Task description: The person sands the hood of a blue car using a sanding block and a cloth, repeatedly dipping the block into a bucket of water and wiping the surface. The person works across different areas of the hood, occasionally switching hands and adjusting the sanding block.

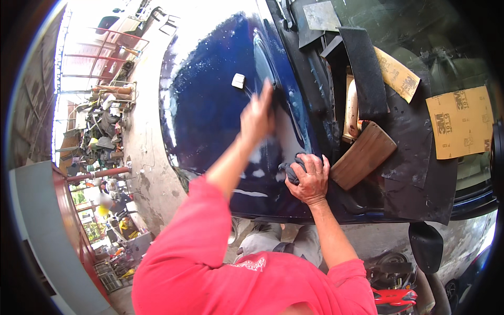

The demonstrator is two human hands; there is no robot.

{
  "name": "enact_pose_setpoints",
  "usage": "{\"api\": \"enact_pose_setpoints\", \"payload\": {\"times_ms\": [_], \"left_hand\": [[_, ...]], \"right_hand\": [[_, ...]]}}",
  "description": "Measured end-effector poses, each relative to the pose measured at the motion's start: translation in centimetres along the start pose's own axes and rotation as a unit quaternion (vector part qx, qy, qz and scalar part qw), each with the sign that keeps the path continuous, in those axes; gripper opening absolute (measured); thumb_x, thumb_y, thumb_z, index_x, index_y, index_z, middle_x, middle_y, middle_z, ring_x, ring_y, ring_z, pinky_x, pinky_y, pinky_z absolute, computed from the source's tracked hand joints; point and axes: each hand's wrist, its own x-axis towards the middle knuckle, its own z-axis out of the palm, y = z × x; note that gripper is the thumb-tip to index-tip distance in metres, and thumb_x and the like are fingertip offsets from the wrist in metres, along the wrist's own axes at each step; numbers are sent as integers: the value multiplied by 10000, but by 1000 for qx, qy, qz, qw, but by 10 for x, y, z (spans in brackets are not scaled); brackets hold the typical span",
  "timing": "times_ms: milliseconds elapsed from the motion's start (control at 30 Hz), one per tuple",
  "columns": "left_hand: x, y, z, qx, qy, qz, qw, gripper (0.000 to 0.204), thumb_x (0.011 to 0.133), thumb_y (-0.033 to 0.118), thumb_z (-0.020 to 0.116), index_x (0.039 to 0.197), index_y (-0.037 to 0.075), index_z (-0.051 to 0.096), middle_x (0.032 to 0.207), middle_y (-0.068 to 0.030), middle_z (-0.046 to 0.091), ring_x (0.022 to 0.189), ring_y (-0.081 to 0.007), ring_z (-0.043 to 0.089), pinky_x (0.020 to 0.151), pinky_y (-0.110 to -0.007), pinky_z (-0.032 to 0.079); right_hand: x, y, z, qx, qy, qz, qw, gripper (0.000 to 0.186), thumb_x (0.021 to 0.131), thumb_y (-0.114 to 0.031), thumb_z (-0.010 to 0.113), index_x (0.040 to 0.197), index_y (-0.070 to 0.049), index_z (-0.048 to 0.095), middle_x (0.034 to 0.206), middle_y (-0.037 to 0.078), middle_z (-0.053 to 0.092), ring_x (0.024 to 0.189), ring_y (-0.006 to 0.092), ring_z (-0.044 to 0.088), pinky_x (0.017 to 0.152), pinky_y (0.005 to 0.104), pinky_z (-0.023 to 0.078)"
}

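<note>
A dark blue car bonnet (210, 115) spreads out in front of me, wet with droplets toward its far side. Along its right part runs a dull grey strip (286, 134). My left hand (257, 118) lies over this strip, smeared by motion; something dark shows at its right edge, too blurred to name. At the near end of the strip, my right hand (311, 181) is closed around a bunched dark grey cloth (292, 174) against the bonnet. A small white block (238, 80) rests on the paint beyond my left hand.
On the windscreen side lie a brown wooden block (364, 155), a black rubber strip (362, 73), yellow-brown sandpaper sheets (459, 123) and black sheets (420, 194). A wing mirror (426, 247) juts out at the near right. Cluttered racks (107, 121) stand at the left.
</note>
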Motion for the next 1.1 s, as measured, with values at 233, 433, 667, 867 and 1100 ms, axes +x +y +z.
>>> {"api": "enact_pose_setpoints", "payload": {"times_ms": [233, 433, 667, 867, 1100], "left_hand": [[-4, -40, 22, -10, -30, 14, 999, 997, 881, 62, 677, 1764, 192, 232, 1208, -369, 641, 910, -562, 716, 784, -597, 625], [170, -80, 34, 60, -51, -189, 979, 923, 922, 152, 648, 1748, 191, 238, 1200, -324, 693, 1070, -523, 726, 932, -578, 606], [-33, 56, 9, -59, -97, -194, 974, 974, 960, 109, 638, 1781, 136, 113, 1266, -415, 612, 899, -561, 729, 799, -604, 622], [179, -58, 39, 40, 10, -266, 963, 896, 961, 140, 633, 1742, 104, 195, 1257, -356, 640, 1001, -535, 741, 845, -564, 638], [-64, 60, -22, -82, -80, -69, 991, 957, 898, 18, 634, 1766, 134, 248, 1178, -398, 611, 815, -519, 716, 736, -574, 624]], "right_hand": [[2, 0, -1, 2, -7, -4, 1000, 405, 709, -342, 883, 1057, -190, 740, 1306, 41, 660, 1278, 287, 602, 1169, 667, 387], [0, 3, 3, -3, 2, -1, 1000, 446, 699, -355, 894, 1080, -198, 727, 1324, 29, 655, 1295, 275, 594, 1168, 670, 391], [3, -2, -1, -3, -5, 9, 1000, 323, 747, -335, 849, 1017, -181, 763, 1290, 40, 682, 1271, 285, 616, 1180, 643, 384], [1, 2, 5, -12, -3, -2, 1000, 432, 701, -359, 896, 1067, -201, 728, 1328, 38, 650, 1299, 290, 593, 1175, 684, 380], [-1, 1, 4, -12, -21, 9, 1000, 424, 695, -358, 905, 1053, -195, 748, 1333, 44, 652, 1313, 293, 587, 1173, 689, 384]]}}
